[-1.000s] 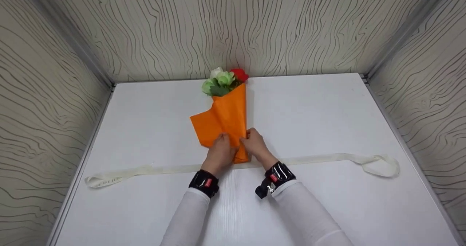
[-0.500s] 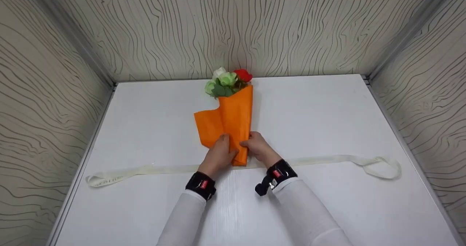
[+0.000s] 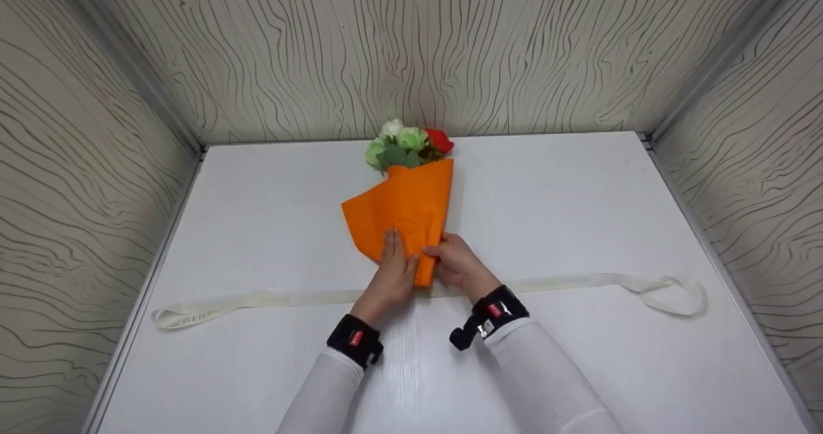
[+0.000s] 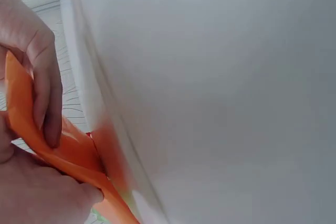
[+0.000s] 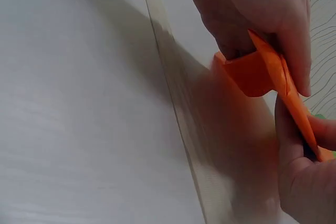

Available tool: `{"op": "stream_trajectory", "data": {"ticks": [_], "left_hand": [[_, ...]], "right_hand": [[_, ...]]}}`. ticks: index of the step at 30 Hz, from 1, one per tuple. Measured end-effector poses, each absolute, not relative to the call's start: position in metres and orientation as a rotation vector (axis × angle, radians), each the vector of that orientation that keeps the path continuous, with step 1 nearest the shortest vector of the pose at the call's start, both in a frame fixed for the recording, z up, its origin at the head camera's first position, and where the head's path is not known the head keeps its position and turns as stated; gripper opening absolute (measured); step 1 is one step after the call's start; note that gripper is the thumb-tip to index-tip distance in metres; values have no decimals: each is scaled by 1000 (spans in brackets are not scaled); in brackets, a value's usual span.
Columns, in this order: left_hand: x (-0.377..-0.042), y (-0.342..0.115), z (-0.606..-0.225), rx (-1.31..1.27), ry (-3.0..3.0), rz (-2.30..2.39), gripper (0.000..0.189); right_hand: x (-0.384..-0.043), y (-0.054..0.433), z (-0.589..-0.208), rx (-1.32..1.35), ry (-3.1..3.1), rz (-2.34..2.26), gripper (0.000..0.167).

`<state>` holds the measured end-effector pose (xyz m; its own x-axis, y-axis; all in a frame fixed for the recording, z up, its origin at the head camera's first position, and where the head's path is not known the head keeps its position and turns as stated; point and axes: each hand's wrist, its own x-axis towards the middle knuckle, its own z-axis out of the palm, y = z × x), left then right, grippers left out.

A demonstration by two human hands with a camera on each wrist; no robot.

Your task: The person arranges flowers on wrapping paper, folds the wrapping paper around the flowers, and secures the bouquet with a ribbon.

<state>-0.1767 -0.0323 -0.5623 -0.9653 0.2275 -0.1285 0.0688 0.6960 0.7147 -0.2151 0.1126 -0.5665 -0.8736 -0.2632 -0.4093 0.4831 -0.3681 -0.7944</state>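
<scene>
Since half a second ago the notch in the orange wrap has gone; its top edge now runs nearly as one slope below the flowers, mid-surface; our left hand lies on it, fingers straight; our right hand pinches its right edge; we judge wrapping unfinished; ribbon untied.

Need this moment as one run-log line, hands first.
left hand: rests on orange wrap | right hand: pinches wrap edge | flowers: blooms exposed | ribbon: untied
</scene>
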Motion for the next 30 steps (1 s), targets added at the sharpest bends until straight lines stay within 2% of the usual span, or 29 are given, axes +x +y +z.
{"op": "stream_trajectory", "data": {"ticks": [13, 18, 25, 30], "left_hand": [[-185, -34, -532, 281, 2661, 1368, 73], [-186, -34, -530, 306, 2507, 1622, 72], [-187, -30, -534, -26, 2239, 1932, 68], [-192, -33, -531, -212, 1950, 2205, 57]], "right_hand": [[-206, 115, -539, 152, 1402, -2302, 44], [-201, 114, -538, 80, 1369, -2333, 45], [-197, 113, -541, 66, 1391, -2319, 47], [-193, 116, -541, 18, 1415, -2266, 45]]}}
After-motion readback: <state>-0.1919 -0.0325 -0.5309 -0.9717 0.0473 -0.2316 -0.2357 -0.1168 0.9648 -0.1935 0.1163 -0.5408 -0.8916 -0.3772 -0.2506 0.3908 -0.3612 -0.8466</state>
